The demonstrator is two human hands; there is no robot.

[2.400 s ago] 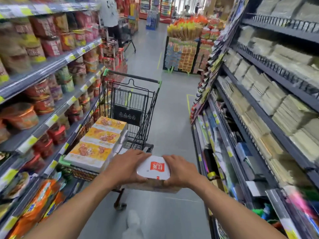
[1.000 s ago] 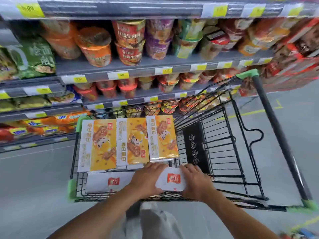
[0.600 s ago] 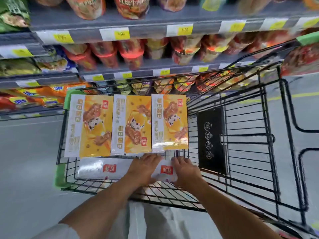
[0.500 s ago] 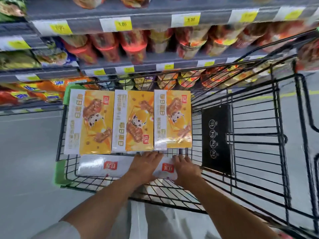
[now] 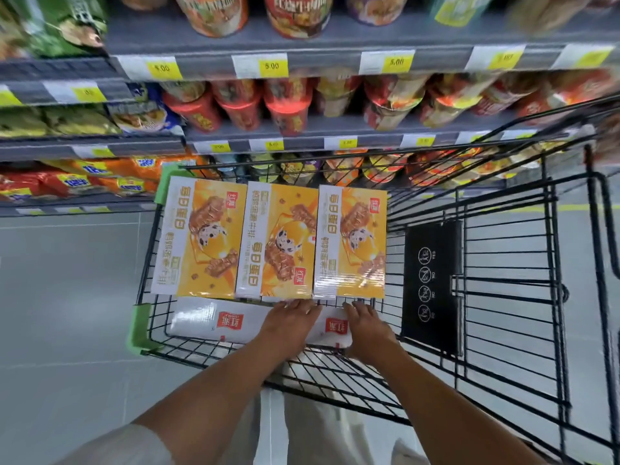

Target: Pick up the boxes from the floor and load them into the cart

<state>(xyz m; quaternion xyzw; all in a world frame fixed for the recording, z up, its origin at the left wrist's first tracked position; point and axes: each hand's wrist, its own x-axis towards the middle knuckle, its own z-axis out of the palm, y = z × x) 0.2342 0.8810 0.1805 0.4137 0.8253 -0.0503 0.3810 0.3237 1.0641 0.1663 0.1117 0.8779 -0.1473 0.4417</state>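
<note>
The shelves (image 5: 302, 58) of cup noodles run along the far side of the cart (image 5: 142, 330), and the grey floor (image 5: 67, 280) shows off the cart's front end. The cart is a black wire basket with green corner guards. Its front half is packed, while the half toward its black panel (image 5: 432, 283) holds nothing that can be seen.

Three yellow boxes (image 5: 278, 243) lie flat, side by side, on top of the load at the cart's front end. Below their near edges, against the cart's near wall, a second white box (image 5: 208, 318) shows a white face with a red logo. In line with it, on the panel side, sits the white box (image 5: 333, 327) being set down.

This box's long axis runs along the cart's near wall — end to end with its neighbour. The left hand (image 5: 290, 318) lies over the neighbour end of it, the right hand (image 5: 367, 325) over the panel end. Both grip it, fingers reaching across toward the yellow boxes, and neither is nearer than the other.

The box looks seated, so the next move is probably a release — straight back over the near wall.
</note>
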